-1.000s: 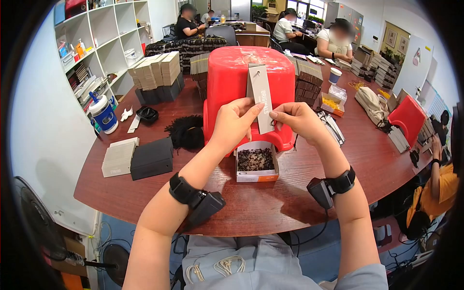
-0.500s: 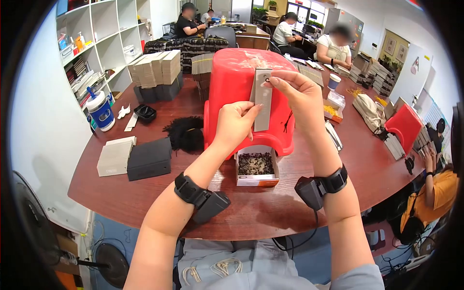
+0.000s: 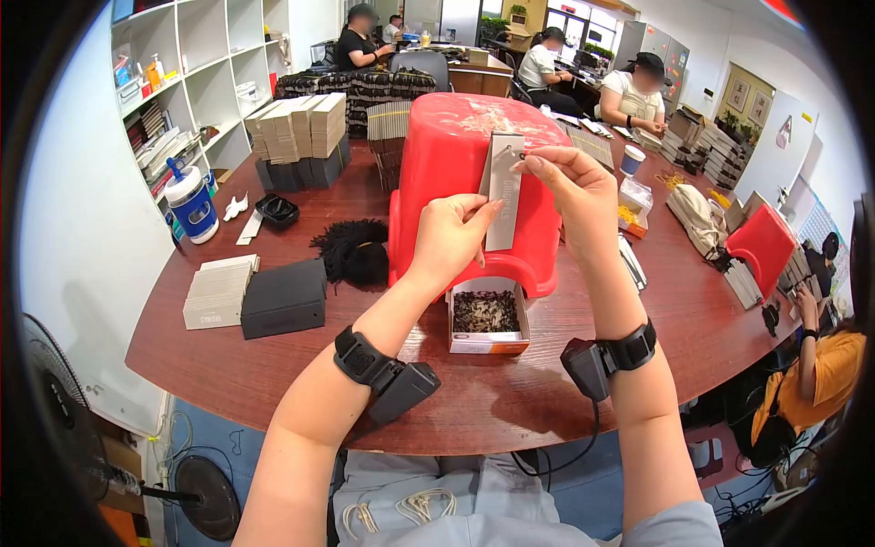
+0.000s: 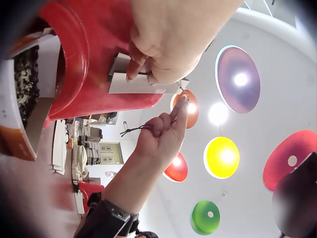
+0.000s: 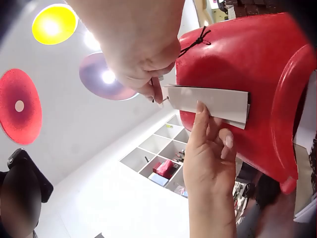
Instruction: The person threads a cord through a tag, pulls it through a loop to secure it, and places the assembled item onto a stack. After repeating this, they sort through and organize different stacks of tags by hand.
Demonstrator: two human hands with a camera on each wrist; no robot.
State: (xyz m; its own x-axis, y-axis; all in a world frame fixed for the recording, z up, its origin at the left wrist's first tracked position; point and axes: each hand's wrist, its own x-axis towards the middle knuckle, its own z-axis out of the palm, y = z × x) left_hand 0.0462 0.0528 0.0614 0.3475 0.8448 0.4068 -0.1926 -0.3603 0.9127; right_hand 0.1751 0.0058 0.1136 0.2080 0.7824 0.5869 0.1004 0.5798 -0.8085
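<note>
My left hand pinches a folded grey card tag between thumb and fingers, upright before an upturned red plastic stool. Pale lettering runs down the tag's front, and a small hole pierces its top. Beside that top end, my right hand pinches a thin black cord, whose knotted tail sticks out past the hand in the right wrist view. Fingertips and cord end lie right at the hole in the left wrist view. Under the stool's edge sits an open box of small black and beige pieces.
Grey tags and black cards lie at left, near a black bundle of cords. Taller stacks of tags stand behind. A blue-white cup is far left; more people sit around the room.
My right hand has risen from the tag's lower end to its top, bringing the cord, then shifted slightly right of the hole. The left hand keeps its pinch on the tag.
</note>
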